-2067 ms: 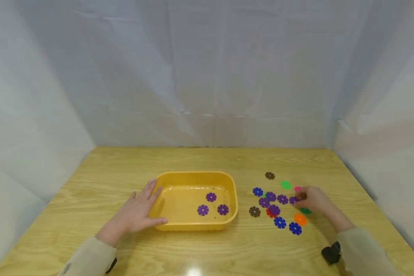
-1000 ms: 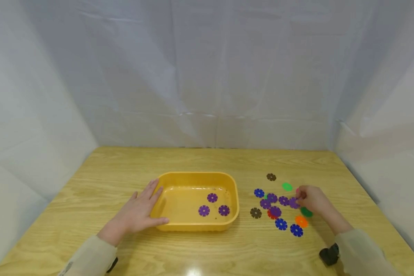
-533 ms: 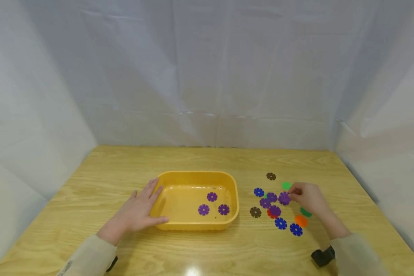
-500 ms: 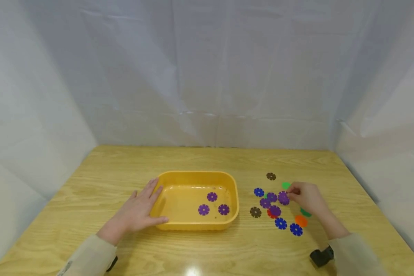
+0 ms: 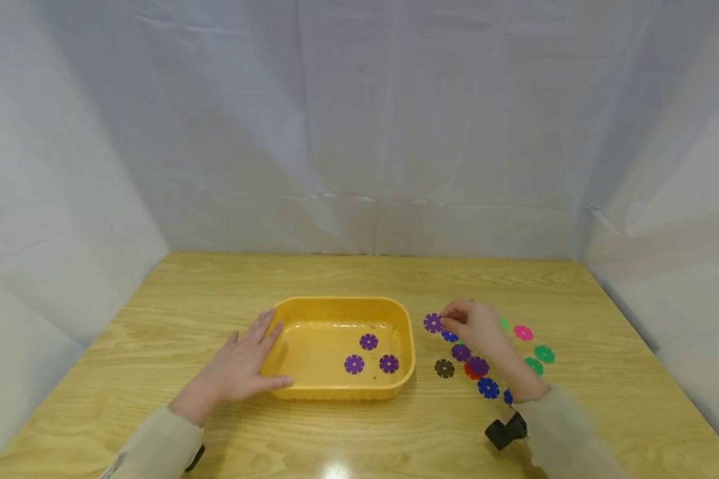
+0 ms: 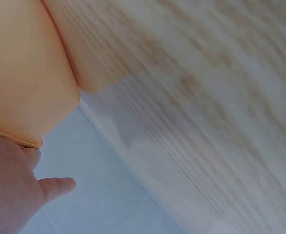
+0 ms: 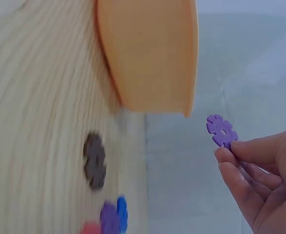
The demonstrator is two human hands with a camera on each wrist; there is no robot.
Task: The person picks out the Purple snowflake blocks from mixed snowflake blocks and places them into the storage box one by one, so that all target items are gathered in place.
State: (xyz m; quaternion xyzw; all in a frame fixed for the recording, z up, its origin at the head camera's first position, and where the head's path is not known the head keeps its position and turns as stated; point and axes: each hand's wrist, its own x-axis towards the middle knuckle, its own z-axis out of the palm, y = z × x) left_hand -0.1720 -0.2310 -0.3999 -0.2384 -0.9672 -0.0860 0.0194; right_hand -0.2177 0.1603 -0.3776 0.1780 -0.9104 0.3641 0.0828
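Observation:
My right hand [image 5: 479, 329] pinches a purple snowflake disc [image 7: 216, 127] by its edge between thumb and fingers, just right of the yellow tray [image 5: 341, 394]. In the right wrist view the disc is clear of the table, its slotted rim facing the tray. My left hand [image 5: 236, 372] lies spread over the tray's left end, thumb at the front rim and fingers along the left rim. Inside the tray, toward its right end, are a back purple disc [image 5: 368, 342], a front purple disc [image 5: 354, 364] and a right purple disc [image 5: 389, 364].
Loose discs lie right of the tray, partly under my right forearm: brown [image 5: 445, 368], purple [image 5: 461, 352], red [image 5: 472, 372], blue [image 5: 488, 388], pink [image 5: 524, 332] and green [image 5: 544, 354]. White sheeting [image 5: 359, 133] surrounds the wooden table [image 5: 275, 439] at the back and sides.
My right hand has picked a purple disc from the right of the pile and carried it left toward the tray, uncovering the pink and green discs. My left hand has stayed on the tray.

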